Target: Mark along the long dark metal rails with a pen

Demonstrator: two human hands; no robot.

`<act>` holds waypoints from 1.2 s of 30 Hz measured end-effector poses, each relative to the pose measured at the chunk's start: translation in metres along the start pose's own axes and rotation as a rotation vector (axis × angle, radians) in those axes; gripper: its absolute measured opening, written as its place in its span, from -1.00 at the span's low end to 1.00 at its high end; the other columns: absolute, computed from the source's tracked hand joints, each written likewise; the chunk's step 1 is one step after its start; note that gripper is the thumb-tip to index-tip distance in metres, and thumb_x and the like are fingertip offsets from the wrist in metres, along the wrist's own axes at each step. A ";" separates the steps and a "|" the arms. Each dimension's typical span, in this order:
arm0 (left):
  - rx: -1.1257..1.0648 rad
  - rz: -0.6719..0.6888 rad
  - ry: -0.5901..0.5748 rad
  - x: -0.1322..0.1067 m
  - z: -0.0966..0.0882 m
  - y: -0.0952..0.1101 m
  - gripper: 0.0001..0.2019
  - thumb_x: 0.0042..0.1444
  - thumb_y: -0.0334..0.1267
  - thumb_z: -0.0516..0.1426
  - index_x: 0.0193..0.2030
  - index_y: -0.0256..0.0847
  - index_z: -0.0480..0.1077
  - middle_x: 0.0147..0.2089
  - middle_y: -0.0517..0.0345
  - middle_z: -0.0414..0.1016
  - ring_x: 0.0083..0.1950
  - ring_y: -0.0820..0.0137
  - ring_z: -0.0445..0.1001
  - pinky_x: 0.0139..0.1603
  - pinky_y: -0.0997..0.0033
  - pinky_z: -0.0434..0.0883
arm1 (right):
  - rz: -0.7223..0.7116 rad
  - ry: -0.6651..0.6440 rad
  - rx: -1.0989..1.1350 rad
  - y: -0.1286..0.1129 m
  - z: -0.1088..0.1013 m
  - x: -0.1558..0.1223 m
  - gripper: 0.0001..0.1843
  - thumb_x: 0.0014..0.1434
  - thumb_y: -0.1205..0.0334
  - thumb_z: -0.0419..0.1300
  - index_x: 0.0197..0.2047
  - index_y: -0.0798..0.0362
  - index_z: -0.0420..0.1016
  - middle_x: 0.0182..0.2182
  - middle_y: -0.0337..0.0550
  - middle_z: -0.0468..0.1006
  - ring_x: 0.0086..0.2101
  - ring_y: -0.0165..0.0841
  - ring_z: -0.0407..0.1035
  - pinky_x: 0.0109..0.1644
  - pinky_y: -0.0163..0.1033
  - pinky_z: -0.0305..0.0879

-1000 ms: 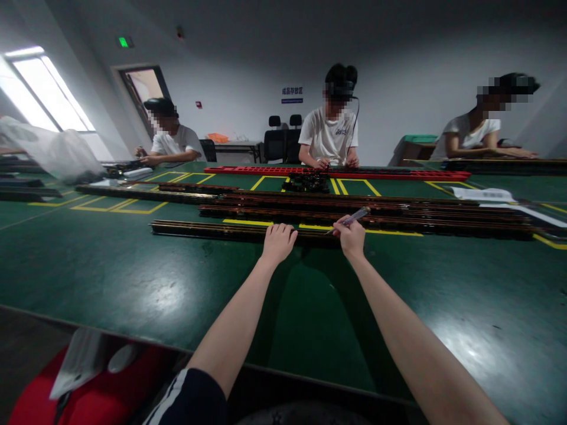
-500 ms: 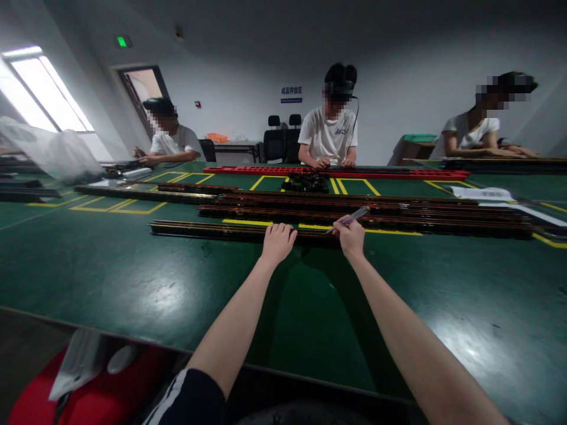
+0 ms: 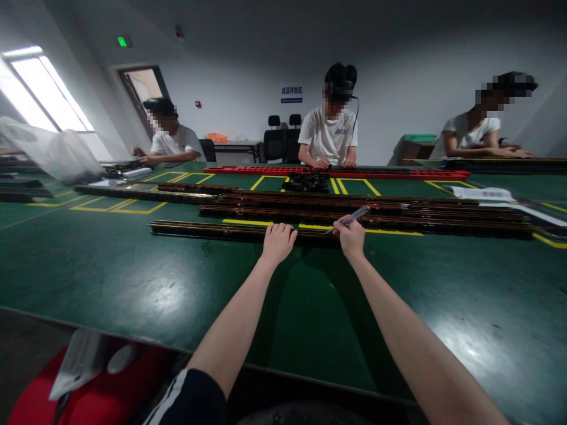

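Note:
My left hand [image 3: 279, 242] lies over a bundle of long, thin dark strips [image 3: 208, 230], its fingers bent across the top and far side. The fingertips are partly hidden. My right hand [image 3: 352, 236] is closed around a slim screwdriver [image 3: 357, 214] with a clear handle. Its thin tip points down and left, at the right end of the strips; whether it touches them I cannot tell.
Beyond my hands a larger stack of dark strips [image 3: 443, 215] spans the green table [image 3: 110, 265]. Behind it are a pile of small black parts [image 3: 305, 182] and a long red tray [image 3: 248, 170]. A plastic bag [image 3: 73, 156] sits left; three people work across the table.
My hands, the screwdriver and the strips look unmoved. At the far right, a co-worker's hands have shifted slightly.

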State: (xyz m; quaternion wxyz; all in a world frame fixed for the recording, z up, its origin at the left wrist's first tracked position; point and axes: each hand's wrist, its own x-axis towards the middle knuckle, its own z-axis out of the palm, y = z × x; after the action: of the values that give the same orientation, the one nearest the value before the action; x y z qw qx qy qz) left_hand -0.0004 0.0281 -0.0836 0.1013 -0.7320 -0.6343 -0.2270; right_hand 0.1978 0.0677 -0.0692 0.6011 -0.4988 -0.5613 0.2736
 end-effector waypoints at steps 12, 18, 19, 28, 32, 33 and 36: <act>0.043 -0.164 0.085 -0.001 0.002 -0.004 -0.58 0.38 -0.12 -0.16 -0.08 -0.28 0.46 -0.03 -0.12 0.53 0.07 0.12 0.41 0.23 0.04 0.20 | -0.084 -0.088 -0.011 -0.006 0.018 -0.011 -0.89 0.01 0.20 0.19 -0.49 0.01 0.39 -0.60 -0.20 0.53 -0.49 -0.22 0.48 -0.27 -0.12 0.41; 0.034 -0.053 0.127 0.000 0.009 -0.004 -0.60 0.37 -0.13 -0.14 0.02 -0.21 0.45 0.02 -0.04 0.53 0.12 0.14 0.39 0.31 0.02 0.12 | -0.070 -0.146 0.008 -0.007 0.022 -0.014 -0.89 0.02 0.20 0.19 -0.49 0.00 0.38 -0.57 -0.17 0.55 -0.46 -0.21 0.50 -0.25 -0.10 0.44; 0.026 -0.031 0.127 0.000 0.009 -0.005 -0.61 0.37 -0.14 -0.14 0.04 -0.20 0.45 0.03 -0.02 0.53 0.13 0.16 0.39 0.32 0.03 0.11 | -0.076 -0.156 0.011 -0.007 0.022 -0.014 -0.89 0.03 0.20 0.19 -0.49 0.00 0.38 -0.57 -0.16 0.55 -0.46 -0.21 0.51 -0.25 -0.10 0.44; 0.010 0.026 0.036 -0.001 0.005 -0.003 -0.61 0.38 -0.15 -0.15 0.09 -0.15 0.43 0.06 0.02 0.52 0.11 0.21 0.42 0.27 0.07 0.20 | -0.089 -0.166 0.009 -0.008 0.024 -0.015 -0.83 0.03 0.12 0.22 -0.48 0.01 0.37 -0.56 -0.17 0.55 -0.47 -0.23 0.50 -0.25 -0.11 0.44; 0.022 0.028 0.026 -0.001 0.004 -0.002 -0.62 0.38 -0.14 -0.16 0.06 -0.16 0.43 0.04 0.01 0.52 0.09 0.20 0.42 0.24 0.08 0.20 | -0.076 -0.141 0.018 -0.007 0.022 -0.012 -0.83 0.01 0.13 0.22 -0.50 0.01 0.38 -0.58 -0.19 0.54 -0.48 -0.24 0.49 -0.24 -0.11 0.43; 0.022 0.027 0.022 -0.001 0.003 -0.002 -0.62 0.38 -0.14 -0.16 0.05 -0.15 0.43 0.04 0.02 0.52 0.09 0.20 0.42 0.24 0.09 0.20 | -0.069 -0.130 0.029 -0.006 0.021 -0.012 -0.84 0.00 0.13 0.23 -0.50 0.01 0.38 -0.59 -0.20 0.54 -0.48 -0.25 0.48 -0.25 -0.11 0.43; 0.016 0.017 0.001 -0.001 0.001 -0.001 -0.61 0.39 -0.14 -0.17 0.04 -0.14 0.42 0.05 0.02 0.51 0.09 0.21 0.41 0.22 0.10 0.21 | -0.038 -0.101 0.078 -0.005 0.018 -0.009 -0.83 -0.04 0.11 0.23 -0.50 0.01 0.39 -0.60 -0.21 0.53 -0.49 -0.26 0.47 -0.29 -0.14 0.42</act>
State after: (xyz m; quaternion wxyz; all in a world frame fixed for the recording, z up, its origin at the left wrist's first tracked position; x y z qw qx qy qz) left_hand -0.0008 0.0279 -0.0852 0.1094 -0.7365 -0.6298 -0.2212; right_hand 0.1775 0.0637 -0.0709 0.5961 -0.4498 -0.5891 0.3088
